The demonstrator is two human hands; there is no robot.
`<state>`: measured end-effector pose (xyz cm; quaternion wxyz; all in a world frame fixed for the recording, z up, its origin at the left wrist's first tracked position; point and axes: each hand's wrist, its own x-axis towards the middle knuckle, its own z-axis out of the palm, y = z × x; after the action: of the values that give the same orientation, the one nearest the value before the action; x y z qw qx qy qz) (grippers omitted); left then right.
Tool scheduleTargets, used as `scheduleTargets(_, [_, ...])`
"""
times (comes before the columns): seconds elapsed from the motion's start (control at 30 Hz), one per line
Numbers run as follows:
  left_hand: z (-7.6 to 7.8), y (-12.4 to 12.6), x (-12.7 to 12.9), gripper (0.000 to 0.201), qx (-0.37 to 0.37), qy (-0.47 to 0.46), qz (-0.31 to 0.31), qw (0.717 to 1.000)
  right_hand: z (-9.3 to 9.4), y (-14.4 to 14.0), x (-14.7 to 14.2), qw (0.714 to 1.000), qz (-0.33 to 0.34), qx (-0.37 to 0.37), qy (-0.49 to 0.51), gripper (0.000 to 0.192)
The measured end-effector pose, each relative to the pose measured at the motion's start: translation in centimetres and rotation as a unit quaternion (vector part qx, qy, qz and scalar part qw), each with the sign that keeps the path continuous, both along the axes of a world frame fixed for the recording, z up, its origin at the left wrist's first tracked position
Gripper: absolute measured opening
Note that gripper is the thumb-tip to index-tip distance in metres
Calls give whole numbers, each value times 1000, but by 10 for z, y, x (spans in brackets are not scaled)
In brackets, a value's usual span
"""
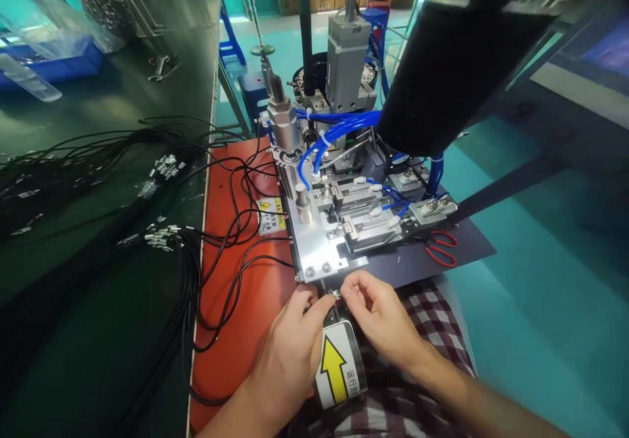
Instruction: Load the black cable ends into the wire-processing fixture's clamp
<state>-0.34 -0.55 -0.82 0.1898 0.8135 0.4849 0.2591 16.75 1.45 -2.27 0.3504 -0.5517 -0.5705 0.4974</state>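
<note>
A small shiny metal connector piece (pixel 336 295) sits between my two hands, at the front edge of the machine's metal plate (pixel 314 248). My left hand (pixel 293 339) is closed, with the thumb tip against this piece. My right hand (pixel 381 313) is pinched just to the right of it, its fingertips close together; what they hold, if anything, is too small to make out. A dark rail lies under the fingertips. Below them is a white label with a yellow arrow (pixel 334 362). Black cables (pixel 240 274) run into the machine's left side.
Bundled black cables with metal ends (pixel 164 236) lie on the dark green table (pixel 113 333) at left. Red-handled scissors or snips (pixel 442 249) rest on the machine's base, at right. A large black cylinder (pixel 452 77) hangs above. Blue air tubes (pixel 344 130) cross the machine.
</note>
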Motion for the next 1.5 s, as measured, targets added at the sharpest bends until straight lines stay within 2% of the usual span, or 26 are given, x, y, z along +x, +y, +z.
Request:
scheduleTargets(0.13, [2,0,1,31,-17,-8,18,1000,-8,0,2,999,-4,-27,17,17])
scheduleTargets(0.27, [3,1,2,22,-29,-40,32,998,6,1,4,995,-3,67,-78,14])
scheduleTargets(0.4, [2,2,0,24,-21,-47,27,998,24,1,-6,978,8,155,-139,14])
scheduleTargets(0.53, [-2,2,-3,24,7,-41,22,999,15,3,-12,969,34,170,-174,13])
scheduleTargets(0.67, [-9,5,-5,24,36,-33,23,999,6,7,-6,984,19,123,-125,15])
scheduleTargets(0.8, [-14,6,-4,25,47,-22,40,998,12,10,-4,994,21,88,-61,21])
scheduleTargets(0.93, [-14,5,-4,24,32,-27,38,998,15,9,-6,996,18,78,-45,21])
scheduleTargets(1.03, [-13,6,-5,24,27,-21,37,999,13,10,-9,1000,-1,8,-3,22])
scheduleTargets(1.17, [-13,6,-5,23,29,-32,40,998,7,15,-12,989,-30,-108,98,21])
scheduleTargets(1.27, [-16,5,-4,24,27,-34,43,998,1,18,-13,975,-27,-167,142,26])
scheduleTargets(1.5, [-17,4,-5,30,14,9,63,998,-12,7,-6,967,-45,-179,176,36])
